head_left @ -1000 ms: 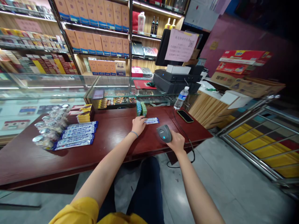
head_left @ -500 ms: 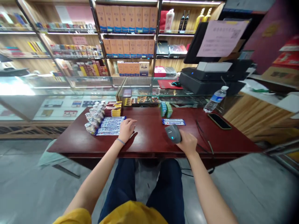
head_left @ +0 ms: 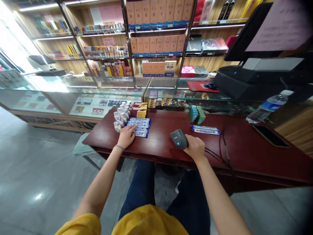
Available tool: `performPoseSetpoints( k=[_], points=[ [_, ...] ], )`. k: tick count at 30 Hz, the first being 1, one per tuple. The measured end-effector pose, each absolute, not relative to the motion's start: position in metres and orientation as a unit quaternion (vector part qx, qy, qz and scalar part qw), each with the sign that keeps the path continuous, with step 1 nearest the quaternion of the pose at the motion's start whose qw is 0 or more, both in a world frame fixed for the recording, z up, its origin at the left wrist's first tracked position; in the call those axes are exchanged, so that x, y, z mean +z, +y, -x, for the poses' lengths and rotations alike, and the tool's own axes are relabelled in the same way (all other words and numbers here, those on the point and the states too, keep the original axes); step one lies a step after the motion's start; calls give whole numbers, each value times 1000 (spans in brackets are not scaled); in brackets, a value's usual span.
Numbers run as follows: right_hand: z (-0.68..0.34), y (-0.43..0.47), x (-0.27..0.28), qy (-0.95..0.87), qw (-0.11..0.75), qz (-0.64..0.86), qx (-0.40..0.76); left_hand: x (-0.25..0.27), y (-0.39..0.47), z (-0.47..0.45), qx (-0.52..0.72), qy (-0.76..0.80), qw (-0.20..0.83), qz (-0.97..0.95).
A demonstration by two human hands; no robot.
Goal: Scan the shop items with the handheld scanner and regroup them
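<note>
My right hand (head_left: pixel 195 147) is wrapped round the handle of a dark grey barcode scanner (head_left: pixel 179 138) with a blue light, held over the front of the table. My left hand (head_left: pixel 127 135) lies with its fingers stretched over the near left end of a row of blue-and-white stick packets (head_left: pixel 141 125). Beside these stand several small white-capped bottles (head_left: pixel 121 114), and behind them a stack of yellow-and-maroon packs (head_left: pixel 139 110). To the right of the scanner lie a few similar stick packets (head_left: pixel 205 130), with green packs (head_left: pixel 197 115) standing behind them.
The dark red table (head_left: pixel 161 143) meets a glass display counter (head_left: pixel 107 85). On its right are a phone (head_left: pixel 271 135), a water bottle (head_left: pixel 269 106) and a black cable (head_left: pixel 217 155). A monitor (head_left: pixel 246 36) stands back right. A stool (head_left: pixel 84 145) is at the table's left end.
My view has turned left. My left hand has moved left from the packets' right end onto their near left part. The scanner, still in my right hand, has shifted left over the table.
</note>
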State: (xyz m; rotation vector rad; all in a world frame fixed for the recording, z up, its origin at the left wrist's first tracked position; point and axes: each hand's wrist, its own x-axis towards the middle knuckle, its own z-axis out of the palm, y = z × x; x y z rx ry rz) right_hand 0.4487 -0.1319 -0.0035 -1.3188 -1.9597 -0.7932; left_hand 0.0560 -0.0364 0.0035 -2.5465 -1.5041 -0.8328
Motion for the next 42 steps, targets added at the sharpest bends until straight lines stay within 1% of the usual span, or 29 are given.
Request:
performPoseSetpoints(
  k=[7, 12, 15, 18, 21, 24, 28, 31, 34, 42],
  points=[
    [-447, -131, -7, -747, 329, 501, -287, -5, -33, -58, -250, -527, 29, 812],
    [-445, -133, -6, -747, 308, 523, -271, -6, -34, -55, -260, -509, 11, 821],
    [-445, -133, -6, -746, 312, 516, -283, 1, -36, -57, -287, -494, 6, 821],
    [-446, -133, -7, -746, 323, 504, -290, 12, -40, -67, -360, -476, -31, 802],
    [-448, -133, -9, -746, 327, 508, -281, 19, -40, -88, -446, -463, -115, 757],
    [-448, -133, -11, -741, 325, 520, -274, 19, -35, -121, -492, -470, -248, 690],
    [-448, -133, -11, -741, 324, 520, -275, 13, -28, -166, -484, -433, -478, 591],
    [-449, -134, -11, -743, 318, 526, -267, 8, -26, -188, -476, -395, -566, 546],
    [-449, -134, -10, -747, 316, 527, -254, 1, -26, -196, -463, -382, -580, 550],
    [-447, -138, -8, -758, 317, 505, -263, -10, -26, -197, -435, -404, -525, 610]
  ],
)
